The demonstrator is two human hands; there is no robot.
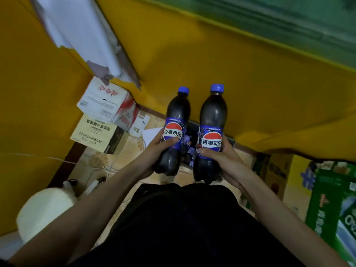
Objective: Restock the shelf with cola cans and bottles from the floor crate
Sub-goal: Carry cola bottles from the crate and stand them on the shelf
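I hold two dark cola bottles with blue caps and blue labels upright in front of my body. My left hand point(159, 144) grips the left cola bottle point(176, 110) around its label. The right cola bottle point(213, 112) sits in my right hand point(221, 157), thumb across its label. Below and between the bottles, the floor crate point(189, 149) shows more bottles with blue labels, mostly hidden behind the two I hold. No shelf can be made out.
A yellow wall point(240, 64) fills the top and left. White and beige cartons point(104, 120) are stacked at the left by the wall. A green box point(335, 205) stands at the right. A pale rounded object point(46, 211) sits at the lower left, with white cables on the tiled floor.
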